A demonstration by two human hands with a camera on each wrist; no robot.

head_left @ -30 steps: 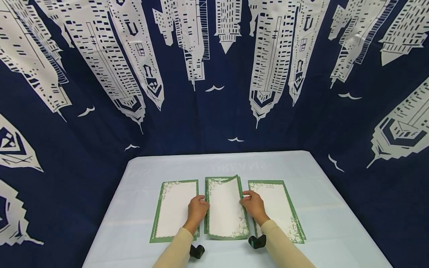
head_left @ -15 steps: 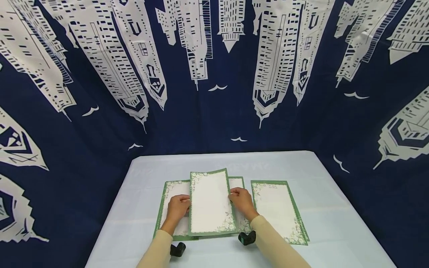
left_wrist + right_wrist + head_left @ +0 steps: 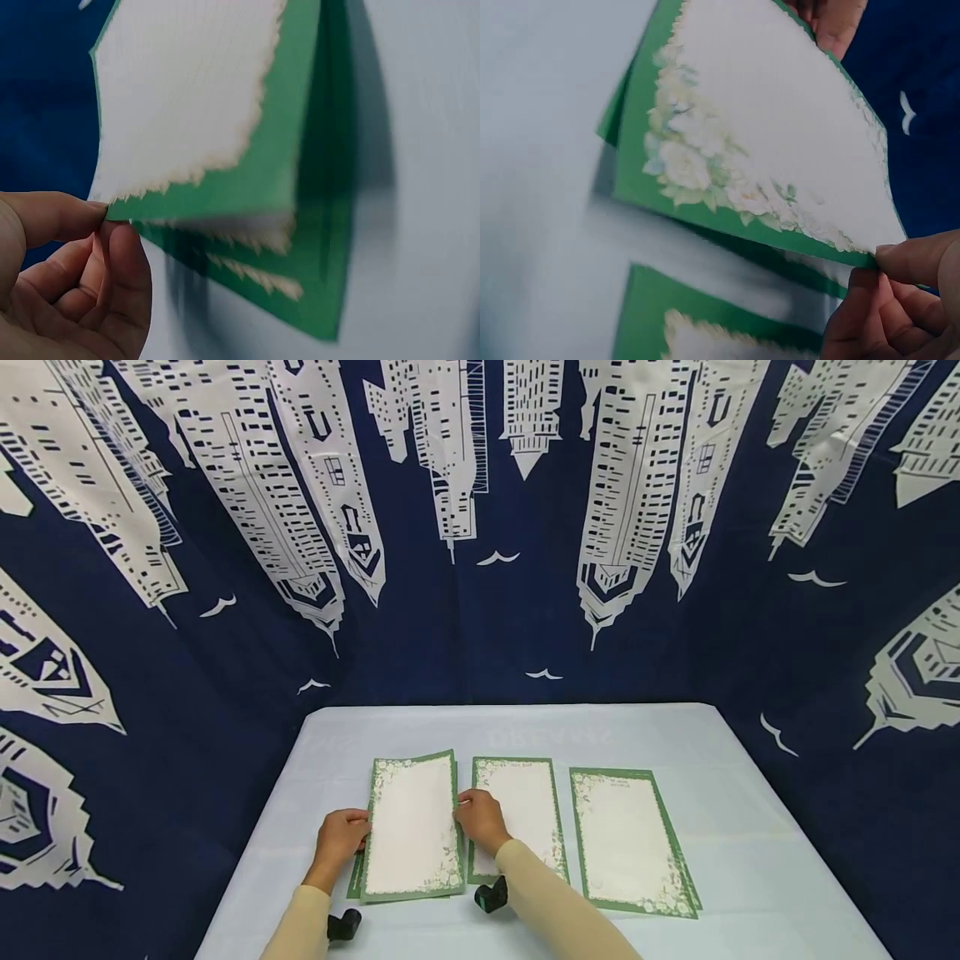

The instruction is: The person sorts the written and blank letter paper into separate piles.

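Both hands hold a sheet of paper [image 3: 414, 827] with a green border and white flowers, raised over the left stack on the table. My left hand [image 3: 339, 842] pinches its left edge between thumb and fingers, as the left wrist view shows closely. On the opposite edge, my right hand [image 3: 482, 820] pinches the sheet the same way. Beneath it, the green-edged left stack [image 3: 330, 315] peeks out, mostly covered. In the right wrist view, the held sheet [image 3: 765, 127] tilts above the lower one, its flowered corner toward the camera.
A middle sheet [image 3: 525, 777] of the same design lies partly under the right forearm. Farther right rests a right stack [image 3: 630, 843] with slightly offset edges. All lie on a white-covered table [image 3: 750, 877], with a navy cloth [image 3: 465, 635] printed with buildings hanging behind.
Both hands have lifted a sheet from the middle stack and carried it left over the left stack. The sheet underneath in the middle is now uncovered.
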